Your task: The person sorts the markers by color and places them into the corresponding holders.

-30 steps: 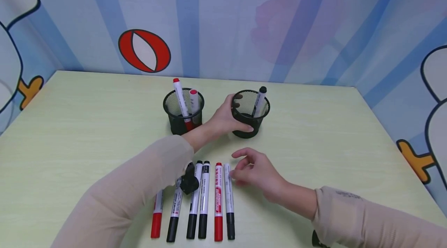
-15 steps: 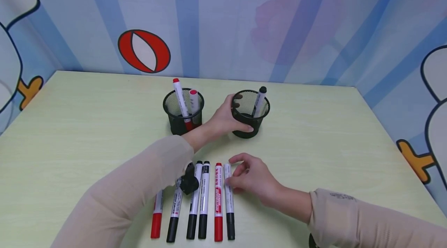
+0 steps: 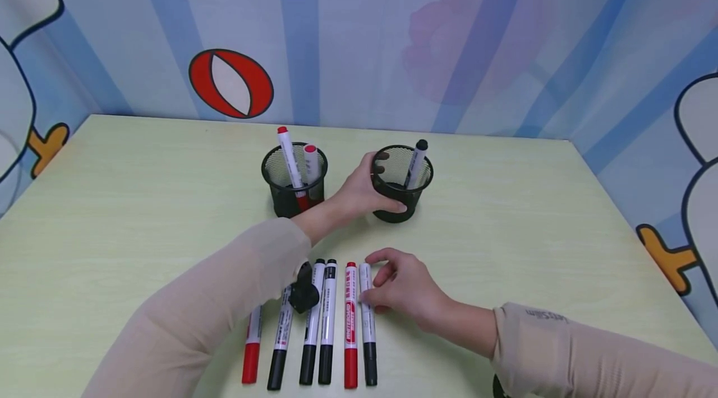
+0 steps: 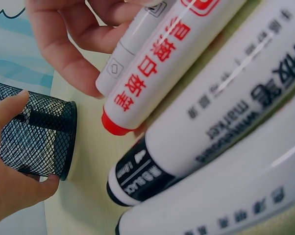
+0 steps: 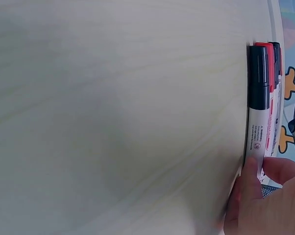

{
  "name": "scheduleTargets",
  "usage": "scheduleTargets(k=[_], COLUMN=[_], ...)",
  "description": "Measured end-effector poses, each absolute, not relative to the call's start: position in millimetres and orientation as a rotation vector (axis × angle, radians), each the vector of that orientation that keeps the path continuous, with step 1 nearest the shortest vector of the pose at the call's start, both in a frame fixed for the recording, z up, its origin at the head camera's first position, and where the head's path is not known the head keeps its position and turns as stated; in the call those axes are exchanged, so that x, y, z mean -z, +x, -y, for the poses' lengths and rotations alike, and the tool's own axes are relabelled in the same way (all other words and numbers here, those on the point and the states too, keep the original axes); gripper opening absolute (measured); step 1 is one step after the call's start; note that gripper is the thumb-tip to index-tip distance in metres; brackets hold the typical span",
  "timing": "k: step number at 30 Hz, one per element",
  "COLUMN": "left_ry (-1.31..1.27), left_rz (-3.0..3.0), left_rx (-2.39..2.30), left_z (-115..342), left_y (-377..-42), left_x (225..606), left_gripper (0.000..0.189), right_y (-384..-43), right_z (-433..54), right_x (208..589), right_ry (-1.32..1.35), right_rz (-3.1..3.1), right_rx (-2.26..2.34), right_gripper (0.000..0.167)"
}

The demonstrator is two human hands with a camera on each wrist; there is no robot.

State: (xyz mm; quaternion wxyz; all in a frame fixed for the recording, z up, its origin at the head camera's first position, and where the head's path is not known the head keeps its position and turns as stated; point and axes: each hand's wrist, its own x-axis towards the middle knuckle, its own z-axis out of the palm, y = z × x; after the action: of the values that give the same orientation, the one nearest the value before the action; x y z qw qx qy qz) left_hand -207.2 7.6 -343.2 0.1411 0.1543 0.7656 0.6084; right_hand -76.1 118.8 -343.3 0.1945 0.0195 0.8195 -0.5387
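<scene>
My left hand [image 3: 359, 192] grips a black mesh pen holder [image 3: 414, 200] from its left side, thumb across the front. One black-capped marker [image 3: 416, 164] leans inside it. At the right end of a row of whiteboard markers, my right hand [image 3: 412, 286] pinches a white marker with a black cap [image 3: 368, 331]. The right wrist view shows finger and thumb on either side of this marker's white barrel [image 5: 258, 132]. Its cap points toward me, and it lies close beside a red-capped marker [image 3: 350, 323].
Left of the held holder stands a second mesh pen holder [image 3: 283, 199] with two red markers. Several more red and black markers lie in the row, including a red one [image 3: 251, 362] at the left end, partly hidden by my left sleeve. A printed curtain [image 3: 359, 37] hangs behind the table.
My right hand has moved slightly left and down onto the rightmost marker, its fingers closing around the barrel. The left hand and both pen holders have stayed in place.
</scene>
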Motion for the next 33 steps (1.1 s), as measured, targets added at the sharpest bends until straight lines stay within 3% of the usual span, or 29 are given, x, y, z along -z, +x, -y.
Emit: scheduleTargets(k=[22,33], left_ry=[0.42,0.408], left_rz=[-2.206,-2.224], left_rx=[-1.753,-1.738], left_z=[-8,-9], left_y=[-208,-207], left_x=[345,342], left_gripper=[0.096,0.097], right_y=[-82,-85], right_z=[-123,-132], right_x=[334,334], right_ry=[0.096,0.199], right_rz=[-2.367,-2.214], right_rx=[1.284,1.426], right_gripper=[0.044,0.043])
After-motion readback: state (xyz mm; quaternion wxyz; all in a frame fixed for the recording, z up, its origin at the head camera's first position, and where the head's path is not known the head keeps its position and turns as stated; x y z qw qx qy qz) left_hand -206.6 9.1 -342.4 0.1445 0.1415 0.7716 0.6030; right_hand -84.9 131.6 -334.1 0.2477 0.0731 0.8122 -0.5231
